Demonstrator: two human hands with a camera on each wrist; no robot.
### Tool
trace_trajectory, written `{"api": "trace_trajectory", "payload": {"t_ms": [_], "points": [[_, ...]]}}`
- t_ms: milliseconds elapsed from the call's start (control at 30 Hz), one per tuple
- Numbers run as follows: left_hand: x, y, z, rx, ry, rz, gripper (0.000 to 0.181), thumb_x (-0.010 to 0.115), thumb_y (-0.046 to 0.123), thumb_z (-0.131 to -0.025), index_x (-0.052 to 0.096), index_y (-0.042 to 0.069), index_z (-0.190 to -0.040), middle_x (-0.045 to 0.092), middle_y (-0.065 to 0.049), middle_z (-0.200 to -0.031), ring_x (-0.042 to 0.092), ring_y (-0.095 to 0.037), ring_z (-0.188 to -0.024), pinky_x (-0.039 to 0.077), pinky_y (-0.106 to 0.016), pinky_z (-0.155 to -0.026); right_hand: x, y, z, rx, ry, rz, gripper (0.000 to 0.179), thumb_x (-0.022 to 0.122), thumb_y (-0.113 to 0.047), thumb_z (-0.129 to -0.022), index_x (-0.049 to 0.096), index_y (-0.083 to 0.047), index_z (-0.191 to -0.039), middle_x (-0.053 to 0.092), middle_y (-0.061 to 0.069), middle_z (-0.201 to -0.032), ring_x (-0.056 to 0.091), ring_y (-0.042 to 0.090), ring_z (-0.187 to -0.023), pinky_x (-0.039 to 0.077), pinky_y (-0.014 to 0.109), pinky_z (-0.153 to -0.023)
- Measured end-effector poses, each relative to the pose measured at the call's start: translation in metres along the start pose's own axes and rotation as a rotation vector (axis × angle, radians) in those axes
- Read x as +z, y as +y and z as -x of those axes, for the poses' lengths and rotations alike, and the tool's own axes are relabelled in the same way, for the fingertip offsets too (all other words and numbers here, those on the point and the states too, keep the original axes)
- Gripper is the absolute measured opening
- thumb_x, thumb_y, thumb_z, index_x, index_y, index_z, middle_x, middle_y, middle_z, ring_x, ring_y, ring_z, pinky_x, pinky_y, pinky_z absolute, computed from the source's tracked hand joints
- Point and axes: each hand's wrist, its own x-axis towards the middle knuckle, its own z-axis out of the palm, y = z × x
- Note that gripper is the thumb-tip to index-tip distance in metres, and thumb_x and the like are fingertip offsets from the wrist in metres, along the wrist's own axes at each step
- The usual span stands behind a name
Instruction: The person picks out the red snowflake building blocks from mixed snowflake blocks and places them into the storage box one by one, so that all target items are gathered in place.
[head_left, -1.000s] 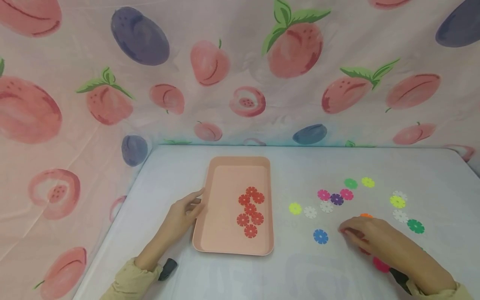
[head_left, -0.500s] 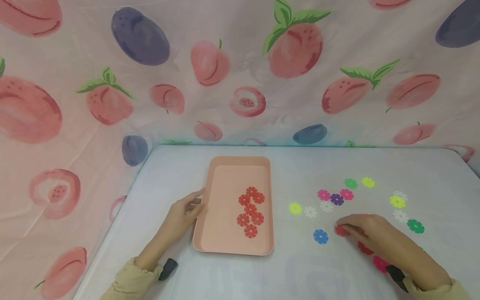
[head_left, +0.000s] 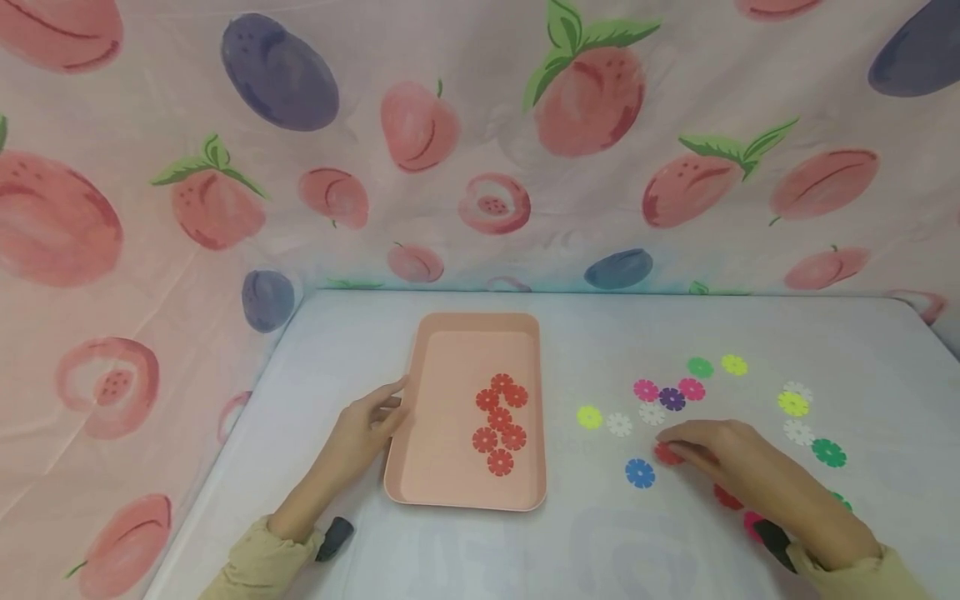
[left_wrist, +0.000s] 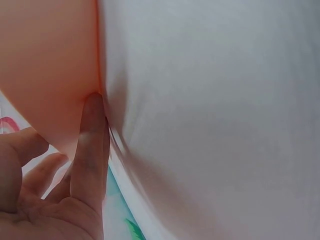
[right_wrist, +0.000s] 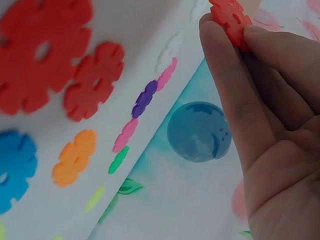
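Observation:
On a white tabletop lies a pink rectangular tray with several red snowflake discs grouped on its right half. My left hand rests against the tray's left side. In the left wrist view a straight finger touches the outer wall of the tray. To the right of the tray, my right hand pinches a red snowflake disc between thumb and fingertips. The right wrist view shows this disc held at the tips, tilted.
Loose discs are scattered right of the tray: blue, purple, dark green, and several pink, white and yellow ones. Another red disc lies under the right forearm. An orange disc shows in the right wrist view. A fruit-print cloth hangs behind.
My right hand has picked up a red disc and shifted left with it, uncovering more of the discs near the wrist. The left hand and the tray have stayed put.

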Motion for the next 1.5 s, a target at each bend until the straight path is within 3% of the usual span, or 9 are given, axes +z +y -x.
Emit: {"api": "trace_trajectory", "payload": {"t_ms": [267, 500, 700, 933, 1200, 1500], "points": [[0.001, -0.001, 0.000, 0.010, 0.004, 0.019, 0.049, 0.058, 0.020, -0.101, 0.047, 0.014, -0.149, 0.062, -0.021, -0.128, 0.064, -0.035, -0.116, 0.059, -0.035, -0.085, 0.000, -0.009, -0.006, -0.034, 0.003, -0.021, 0.027, 0.076, -0.016, -0.086, 0.075, -0.011, -0.112, 0.075, -0.001, -0.105, 0.070, 0.024, -0.101, 0.056, 0.043, -0.087], [0.000, -0.001, 0.000, 0.015, 0.006, 0.011, 0.049, 0.058, 0.020, -0.101, 0.047, 0.014, -0.148, 0.063, -0.021, -0.128, 0.063, -0.036, -0.116, 0.059, -0.035, -0.085, -0.002, -0.018, -0.011, -0.119, 0.051, -0.001, 0.024, 0.075, -0.012, -0.086, 0.076, -0.010, -0.110, 0.075, -0.005, -0.100, 0.070, 0.017, -0.095, 0.058, 0.038, -0.085], [0.000, -0.001, 0.000, 0.017, 0.005, 0.000, 0.049, 0.058, 0.020, -0.101, 0.047, 0.013, -0.148, 0.063, -0.021, -0.127, 0.064, -0.036, -0.116, 0.059, -0.036, -0.086, -0.001, -0.027, -0.017, -0.082, 0.009, -0.032, 0.026, 0.074, -0.015, -0.088, 0.074, -0.011, -0.113, 0.075, -0.005, -0.102, 0.070, 0.016, -0.097, 0.058, 0.037, -0.085], [-0.001, -0.001, 0.001, 0.024, 0.006, 0.001, 0.048, 0.058, 0.020, -0.101, 0.048, 0.013, -0.148, 0.063, -0.021, -0.127, 0.064, -0.036, -0.116, 0.059, -0.036, -0.086, 0.002, -0.034, -0.023, -0.208, 0.142, -0.028, 0.021, 0.077, -0.009, -0.084, 0.077, -0.011, -0.105, 0.075, -0.009, -0.095, 0.071, 0.012, -0.089, 0.059, 0.035, -0.082], [0.000, 0.000, 0.001, 0.020, 0.007, -0.003, 0.048, 0.058, 0.020, -0.101, 0.048, 0.014, -0.148, 0.064, -0.020, -0.127, 0.064, -0.035, -0.115, 0.059, -0.036, -0.086, 0.000, -0.051, -0.032, -0.106, 0.019, -0.083, 0.024, 0.074, -0.014, -0.088, 0.075, -0.011, -0.112, 0.075, -0.005, -0.102, 0.071, 0.018, -0.098, 0.058, 0.038, -0.085], [0.000, 0.000, 0.000, 0.002, -0.009, 0.055, 0.049, 0.058, 0.018, -0.101, 0.046, 0.013, -0.149, 0.062, -0.021, -0.128, 0.063, -0.036, -0.117, 0.060, -0.032, -0.081, 0.001, -0.063, -0.042, -0.131, 0.003, -0.083, 0.024, 0.074, -0.013, -0.088, 0.075, -0.011, -0.112, 0.075, -0.005, -0.103, 0.071, 0.018, -0.100, 0.058, 0.037, -0.086]]}}
